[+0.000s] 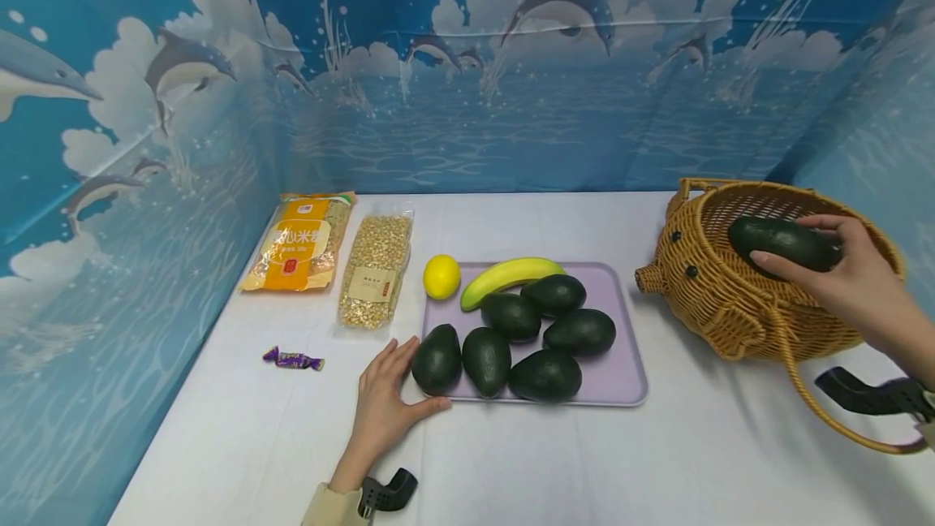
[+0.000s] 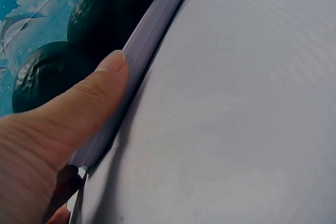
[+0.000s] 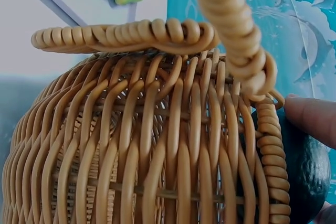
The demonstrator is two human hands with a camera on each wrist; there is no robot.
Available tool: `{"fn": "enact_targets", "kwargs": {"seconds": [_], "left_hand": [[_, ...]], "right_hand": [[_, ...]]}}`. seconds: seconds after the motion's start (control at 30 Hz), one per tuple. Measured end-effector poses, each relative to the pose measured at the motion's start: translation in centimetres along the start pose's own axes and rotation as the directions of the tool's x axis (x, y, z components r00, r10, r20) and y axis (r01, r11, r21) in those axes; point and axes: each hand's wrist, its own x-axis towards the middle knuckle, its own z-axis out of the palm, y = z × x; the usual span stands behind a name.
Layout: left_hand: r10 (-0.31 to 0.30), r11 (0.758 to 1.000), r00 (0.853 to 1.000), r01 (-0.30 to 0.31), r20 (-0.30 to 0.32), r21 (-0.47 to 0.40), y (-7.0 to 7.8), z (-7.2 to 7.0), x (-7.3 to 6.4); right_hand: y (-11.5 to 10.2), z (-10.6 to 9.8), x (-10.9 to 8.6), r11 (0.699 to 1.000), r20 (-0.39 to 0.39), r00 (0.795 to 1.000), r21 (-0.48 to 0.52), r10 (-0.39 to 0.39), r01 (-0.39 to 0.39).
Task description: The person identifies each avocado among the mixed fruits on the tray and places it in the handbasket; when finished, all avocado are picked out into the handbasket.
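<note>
My right hand [image 1: 850, 266] grips a dark green avocado [image 1: 782, 243] at the mouth of a wicker pig-shaped basket [image 1: 675, 299]. In the right wrist view, the held avocado [image 3: 312, 166] shows beyond the basket's woven rim, with a fingertip on it. My left hand [image 1: 390, 396] rests at the near left corner of a lilac tray [image 1: 626, 376], its thumb along the front rim and its fingers by the left side. Several avocados [image 1: 486, 361] lie on the tray, the leftmost [image 1: 437, 360] beside my left fingers. A banana [image 1: 511, 276] lies behind them.
A lemon [image 1: 441, 277] sits at the tray's back left corner. Farther left lie a yellow-orange grain packet [image 1: 299, 242], a clear bag of yellow kernels [image 1: 376, 266] and a purple wrapped candy [image 1: 294, 360]. The basket's handle [image 1: 818, 408] hangs down in front. Dolphin-print curtains [image 1: 467, 128] enclose the table.
</note>
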Motion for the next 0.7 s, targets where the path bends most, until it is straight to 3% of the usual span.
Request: {"fn": "enact_targets", "kwargs": {"seconds": [0.17, 0.37, 0.47, 0.7], "left_hand": [[-0.004, 1.0, 1.0, 0.004, 0.0, 0.003, -0.1, 0.1, 0.0], [-0.004, 1.0, 1.0, 0.004, -0.001, 0.003, -0.1, 0.1, 0.0], [-0.001, 1.0, 1.0, 0.001, 0.0, 0.004, -0.1, 0.1, 0.0], [0.002, 1.0, 1.0, -0.002, 0.001, 0.008, -0.1, 0.1, 0.0]], "right_hand": [[1.6, 0.4, 0.9, 1.0, -0.002, 1.0, -0.011, 0.001, -0.001], [3.2, 0.7, 1.3, 0.997, -0.053, 0.996, -0.038, -0.068, 0.066], [2.0, 0.4, 0.1, 0.996, -0.06, 0.994, -0.014, -0.094, 0.093], [-3.3, -0.5, -3.3, 0.974, -0.073, 0.977, 0.092, -0.202, 0.208]]}}
